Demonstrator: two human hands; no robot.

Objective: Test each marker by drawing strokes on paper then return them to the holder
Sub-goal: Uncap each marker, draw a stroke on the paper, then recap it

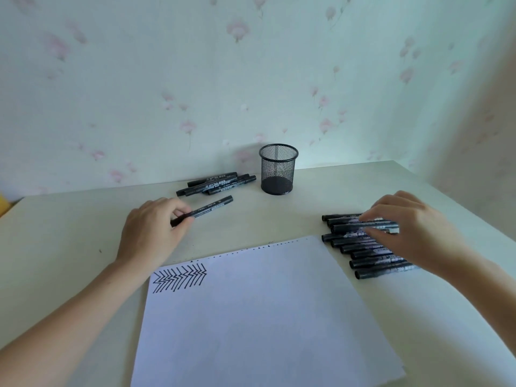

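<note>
Left hand curled round one capped black marker, pinched near its near end, lying low over the worktop toward the back-left edge; right hand reaching into the row of markers by the right edge, fingertips pinching or about to pinch one, grip not fully clear. Small pile of markers near the back edge, just left of the mesh holder, which looks empty. Paper at the front centre, zigzag strokes in its far-left corner. Best now, probably: set the held marker with the pile or drop it straight into the holder, lift a single marker cleanly without rolling its neighbours, uncap, draw beside the existing strokes.
</note>
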